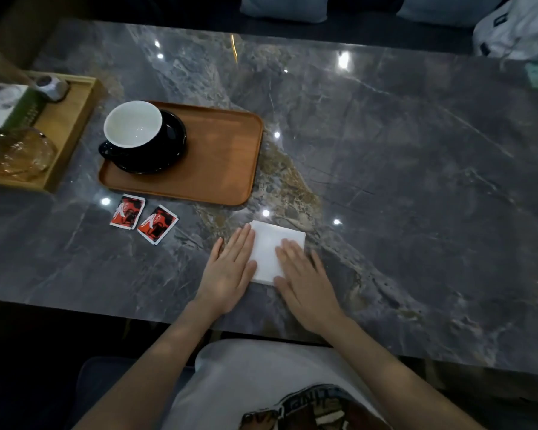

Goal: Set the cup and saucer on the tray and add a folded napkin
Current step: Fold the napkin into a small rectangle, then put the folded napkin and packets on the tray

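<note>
Both forearms reach forward and converge, bare to the elbow. The left hand (230,268) lies flat, palm down, fingers straight and close together. The right hand (305,283) lies flat just beside it, fingers extended and angled slightly inward.

Two red sachets (143,219) on marble table (385,144); amber glass (19,153) in wooden box (72,119)

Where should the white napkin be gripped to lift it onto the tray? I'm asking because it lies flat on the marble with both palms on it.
Probably by the far right corner of the napkin, pinched from the right with the right hand. That edge is uncovered and clear, while the left hand covers the left edge.
</note>
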Motion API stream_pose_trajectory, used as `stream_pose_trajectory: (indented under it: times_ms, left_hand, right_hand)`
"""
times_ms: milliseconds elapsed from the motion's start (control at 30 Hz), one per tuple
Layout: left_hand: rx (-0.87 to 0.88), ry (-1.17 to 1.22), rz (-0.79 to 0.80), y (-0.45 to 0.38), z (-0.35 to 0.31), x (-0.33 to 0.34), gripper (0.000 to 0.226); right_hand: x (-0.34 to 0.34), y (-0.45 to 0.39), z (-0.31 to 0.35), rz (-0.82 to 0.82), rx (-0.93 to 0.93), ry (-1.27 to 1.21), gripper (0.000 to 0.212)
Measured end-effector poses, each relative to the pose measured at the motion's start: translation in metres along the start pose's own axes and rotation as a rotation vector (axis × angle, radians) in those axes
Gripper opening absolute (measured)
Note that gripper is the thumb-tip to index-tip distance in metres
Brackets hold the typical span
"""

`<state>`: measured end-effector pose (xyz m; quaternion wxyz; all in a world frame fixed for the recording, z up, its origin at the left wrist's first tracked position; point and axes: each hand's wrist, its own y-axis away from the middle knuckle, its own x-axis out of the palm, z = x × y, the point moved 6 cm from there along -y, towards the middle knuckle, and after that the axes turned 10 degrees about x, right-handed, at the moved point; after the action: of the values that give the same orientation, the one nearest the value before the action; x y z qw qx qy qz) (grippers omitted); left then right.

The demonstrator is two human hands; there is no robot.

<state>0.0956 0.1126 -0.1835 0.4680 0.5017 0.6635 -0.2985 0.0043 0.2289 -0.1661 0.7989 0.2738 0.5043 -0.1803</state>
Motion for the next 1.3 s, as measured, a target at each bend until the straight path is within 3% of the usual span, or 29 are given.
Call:
stream_pose_trajectory:
  times_ms: [67, 133, 200, 300, 400, 500, 633, 700, 767, 900, 1000, 1100, 1200, 1300]
  left_hand:
    - [-0.006, 0.012, 0.004, 0.0, 0.0, 0.0, 0.071]
    - [-0.012, 0.029, 0.007, 0.001, -0.001, -0.001, 0.071]
    - [-0.016, 0.046, 0.017, 0.001, -0.002, -0.002, 0.069]
    - [-0.031, 0.069, 0.023, 0.002, -0.002, -0.002, 0.07]
    - [-0.039, 0.057, 0.03, 0.002, -0.001, -0.003, 0.073]
    - [-0.07, 0.048, 0.025, 0.002, 0.001, -0.002, 0.077]
    - [-0.111, 0.098, 0.025, 0.003, 0.001, 0.0, 0.088]
    - [-0.125, 0.147, 0.037, 0.001, 0.0, -0.002, 0.089]
    - [-0.149, 0.216, 0.062, -0.002, -0.001, -0.009, 0.075]
    - [-0.252, 0.556, 0.022, -0.011, 0.003, -0.029, 0.049]
    - [-0.423, 1.143, -0.079, -0.017, 0.006, -0.048, 0.036]
    - [-0.621, 1.493, -0.133, -0.031, 0.023, -0.066, 0.03]
    - [-0.677, 1.655, -0.121, -0.056, 0.043, -0.088, 0.028]
    - [-0.629, 1.639, -0.116, -0.084, 0.073, -0.113, 0.043]
  right_hand:
    - [-0.014, -0.002, -0.012, -0.149, 0.165, -0.033, 0.065]
    - [-0.015, -0.003, -0.021, -0.133, 0.305, -0.051, 0.08]
    - [-0.01, -0.005, -0.02, -0.065, 0.304, -0.077, 0.087]
    - [-0.01, -0.009, -0.017, -0.095, 0.309, -0.239, 0.085]
    - [-0.016, -0.01, -0.012, -0.146, 0.385, -0.506, 0.074]
    - [-0.026, -0.008, -0.006, -0.182, 0.417, -0.829, 0.039]
    - [-0.023, -0.015, 0.001, -0.056, 0.549, -1.25, 0.037]
    - [-0.024, -0.02, 0.002, 0.005, 0.647, -1.34, 0.032]
    - [-0.028, -0.025, 0.004, 0.062, 0.673, -1.338, 0.029]
    - [-0.05, -0.035, 0.012, 0.098, 0.662, -1.294, 0.024]
    - [-0.069, -0.05, 0.024, 0.141, 0.628, -1.295, 0.013]
    - [-0.087, -0.071, 0.039, 0.152, 0.599, -1.331, 0.015]
    - [-0.102, -0.103, 0.053, 0.174, 0.58, -1.421, 0.013]
    - [-0.116, -0.137, 0.061, 0.193, 0.543, -1.46, 0.002]
